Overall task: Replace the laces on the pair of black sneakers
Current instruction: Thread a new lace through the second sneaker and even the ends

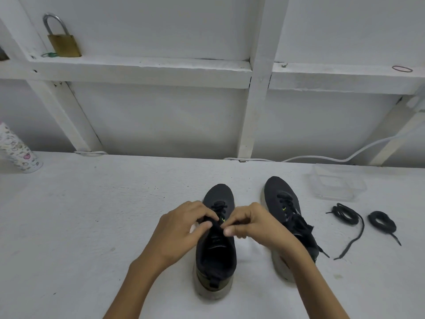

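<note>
Two black sneakers with pale soles stand on the white table, toes pointing away from me. Over the left sneaker (216,252), my left hand (181,229) and my right hand (250,223) meet at the top of its tongue, each pinching its black lace (219,209) between thumb and fingers. The right sneaker (284,203) stands beside it, laced, with a loose lace end trailing at its heel; my right forearm covers part of it. Two coiled black spare laces lie to the right, one (347,216) partly unwound, the other (381,223) further right.
A clear plastic container (337,183) sits behind the spare laces. A patterned tumbler (17,150) stands at the far left. A white cable (345,158) runs along the wall's base. On the ledge above are a brass padlock (62,40) and a rubber band (402,69).
</note>
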A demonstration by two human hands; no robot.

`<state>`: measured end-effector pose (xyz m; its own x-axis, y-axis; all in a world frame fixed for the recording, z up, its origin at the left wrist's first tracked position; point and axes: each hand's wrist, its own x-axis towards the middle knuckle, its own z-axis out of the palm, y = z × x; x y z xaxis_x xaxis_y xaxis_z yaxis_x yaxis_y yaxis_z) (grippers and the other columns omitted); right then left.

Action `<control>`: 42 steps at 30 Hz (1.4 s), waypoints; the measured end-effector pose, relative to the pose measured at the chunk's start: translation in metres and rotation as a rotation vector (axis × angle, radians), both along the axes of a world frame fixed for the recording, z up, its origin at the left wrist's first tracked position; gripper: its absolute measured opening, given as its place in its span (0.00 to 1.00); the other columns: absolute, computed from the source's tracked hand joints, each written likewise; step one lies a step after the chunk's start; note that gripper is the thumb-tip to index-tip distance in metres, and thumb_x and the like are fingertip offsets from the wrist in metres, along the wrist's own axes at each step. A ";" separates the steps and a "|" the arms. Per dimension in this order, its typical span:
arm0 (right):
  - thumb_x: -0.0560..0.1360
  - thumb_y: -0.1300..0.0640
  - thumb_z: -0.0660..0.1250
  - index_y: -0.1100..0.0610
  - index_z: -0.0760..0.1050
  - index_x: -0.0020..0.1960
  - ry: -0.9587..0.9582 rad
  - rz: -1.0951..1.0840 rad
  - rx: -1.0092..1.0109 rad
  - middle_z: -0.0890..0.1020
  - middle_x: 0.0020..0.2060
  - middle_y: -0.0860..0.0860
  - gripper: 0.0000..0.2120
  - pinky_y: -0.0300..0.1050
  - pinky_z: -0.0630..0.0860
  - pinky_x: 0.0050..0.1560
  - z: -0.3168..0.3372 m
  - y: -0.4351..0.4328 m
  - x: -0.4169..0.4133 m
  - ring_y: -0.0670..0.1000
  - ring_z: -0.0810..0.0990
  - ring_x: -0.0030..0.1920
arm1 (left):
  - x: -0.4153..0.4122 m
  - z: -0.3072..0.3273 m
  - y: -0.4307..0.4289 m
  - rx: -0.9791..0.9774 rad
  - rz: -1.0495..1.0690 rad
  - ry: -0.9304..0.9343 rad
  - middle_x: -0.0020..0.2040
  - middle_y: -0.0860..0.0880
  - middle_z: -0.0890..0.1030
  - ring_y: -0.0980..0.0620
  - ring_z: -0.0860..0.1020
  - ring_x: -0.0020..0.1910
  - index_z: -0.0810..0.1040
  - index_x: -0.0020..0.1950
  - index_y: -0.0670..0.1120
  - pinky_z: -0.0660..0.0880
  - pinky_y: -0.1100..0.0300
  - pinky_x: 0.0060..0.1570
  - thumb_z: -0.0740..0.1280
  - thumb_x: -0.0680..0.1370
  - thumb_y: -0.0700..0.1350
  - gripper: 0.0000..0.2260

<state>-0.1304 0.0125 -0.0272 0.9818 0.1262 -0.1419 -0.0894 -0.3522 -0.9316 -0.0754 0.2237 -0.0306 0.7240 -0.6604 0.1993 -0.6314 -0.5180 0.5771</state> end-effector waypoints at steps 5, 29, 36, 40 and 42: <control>0.73 0.62 0.72 0.57 0.83 0.41 0.158 0.176 0.337 0.76 0.34 0.53 0.03 0.37 0.71 0.38 -0.001 -0.001 0.000 0.47 0.72 0.32 | -0.005 -0.007 -0.006 -0.228 -0.069 0.088 0.49 0.61 0.79 0.57 0.79 0.50 0.80 0.51 0.54 0.74 0.64 0.48 0.65 0.78 0.35 0.14; 0.71 0.65 0.74 0.61 0.86 0.47 0.145 -0.314 0.297 0.85 0.44 0.61 0.05 0.42 0.80 0.49 -0.018 -0.010 -0.009 0.52 0.82 0.43 | -0.016 -0.027 0.011 -0.778 0.439 0.329 0.37 0.47 0.85 0.48 0.83 0.35 0.86 0.45 0.45 0.78 0.67 0.41 0.73 0.70 0.35 0.07; 0.73 0.63 0.73 0.57 0.85 0.40 0.177 -0.369 -0.255 0.83 0.31 0.54 0.05 0.38 0.75 0.34 -0.035 -0.024 -0.019 0.47 0.76 0.29 | 0.000 -0.055 0.040 -0.646 0.594 0.458 0.36 0.48 0.85 0.51 0.84 0.36 0.85 0.46 0.44 0.77 0.72 0.41 0.73 0.72 0.34 0.07; 0.72 0.66 0.69 0.54 0.84 0.37 0.146 -0.338 -0.496 0.84 0.33 0.48 0.10 0.35 0.75 0.38 -0.034 -0.024 -0.021 0.47 0.81 0.36 | 0.010 -0.061 0.056 -0.628 0.667 0.446 0.35 0.49 0.85 0.52 0.84 0.36 0.85 0.45 0.46 0.77 0.72 0.42 0.74 0.72 0.35 0.06; 0.71 0.68 0.67 0.54 0.83 0.36 0.154 -0.319 -0.558 0.83 0.32 0.45 0.12 0.35 0.75 0.38 -0.033 -0.024 -0.024 0.45 0.81 0.36 | 0.012 -0.065 0.062 -0.597 0.681 0.450 0.34 0.49 0.85 0.53 0.84 0.35 0.85 0.44 0.46 0.77 0.73 0.41 0.74 0.72 0.35 0.06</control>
<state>-0.1539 -0.0115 -0.0598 0.9220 -0.3010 -0.2437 -0.3872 -0.7123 -0.5854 -0.0637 0.2857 -0.0953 0.9990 0.0395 -0.0222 0.0309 -0.2356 0.9714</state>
